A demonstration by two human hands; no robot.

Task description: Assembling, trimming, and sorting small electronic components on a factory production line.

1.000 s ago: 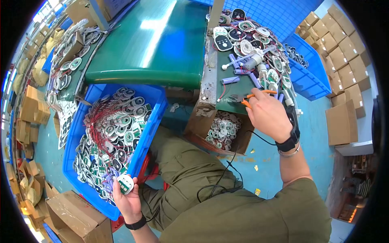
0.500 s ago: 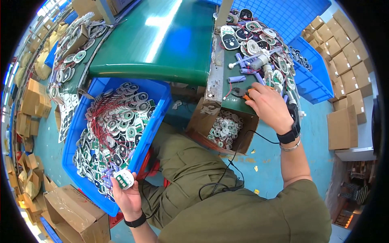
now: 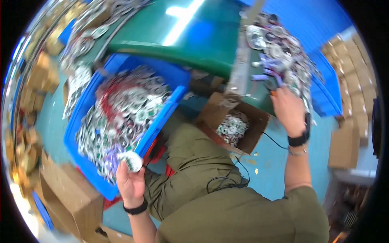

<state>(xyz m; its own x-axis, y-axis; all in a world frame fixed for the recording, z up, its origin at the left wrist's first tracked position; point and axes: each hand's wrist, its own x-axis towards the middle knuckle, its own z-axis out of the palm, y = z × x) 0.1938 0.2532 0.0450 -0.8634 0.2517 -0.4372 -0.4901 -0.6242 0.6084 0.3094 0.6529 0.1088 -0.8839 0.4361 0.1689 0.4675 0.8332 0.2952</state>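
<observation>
My left hand (image 3: 130, 184) pinches a round white circuit board disc (image 3: 131, 161) with green and pale parts on its face. It is held over the near rim of a blue bin (image 3: 162, 121). The bin is full of similar discs (image 3: 139, 113), tangled red wires (image 3: 107, 101) and some purple cylindrical cells near my fingers. On the right, my right hand (image 3: 289, 107) is closed around orange-handled pliers (image 3: 273, 93); their dark jaws point away from me, and my hand covers most of the handles. Purple cells (image 3: 260, 77) lie beside the jaws on the green bench.
A green conveyor (image 3: 178, 40) runs at the back. Below the bench edge stands a cardboard box (image 3: 257, 131) holding small round parts. Piled discs (image 3: 279, 44) cover the right bench, near a blue crate (image 3: 326, 93). A black cable (image 3: 277, 141) hangs near my right wrist.
The view has shifted and blurred. My right hand has turned, its fingers now wrapped around the pliers, whose jaws point farther away from me. My left hand still holds the disc, tilted differently.
</observation>
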